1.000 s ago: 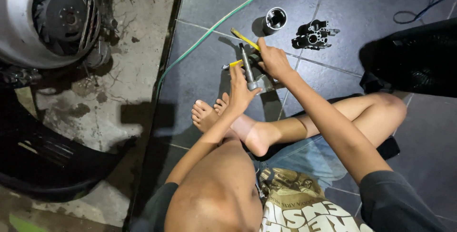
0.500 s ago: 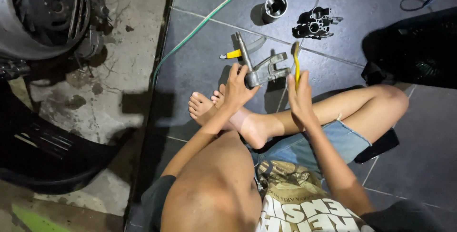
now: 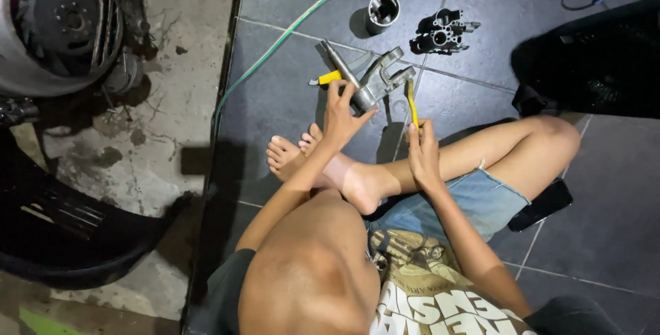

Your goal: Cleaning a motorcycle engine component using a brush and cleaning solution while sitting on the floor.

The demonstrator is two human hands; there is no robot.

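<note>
Upper centre: cylinder sleeve [image 3: 382, 10], carburettor body [image 3: 443, 31] to its right. Below them, metal casting [image 3: 377, 85] at my left hand [image 3: 342, 112]; my right hand [image 3: 423, 149] right of it. Engine fan housing [image 3: 58, 22] upper left.

Left hand [image 3: 342, 109] reaches forward, fingers curled; right hand [image 3: 421, 148] closed, nearer the body.

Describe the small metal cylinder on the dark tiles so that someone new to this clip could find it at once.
Start at the dark tiled floor and follow the green hose toward the top edge. Just right of it, above the grey metal part under the left hand, stands the metal cylinder. It is a short, shiny, open-topped sleeve, unlike the black lumpy casting at its right.
</note>
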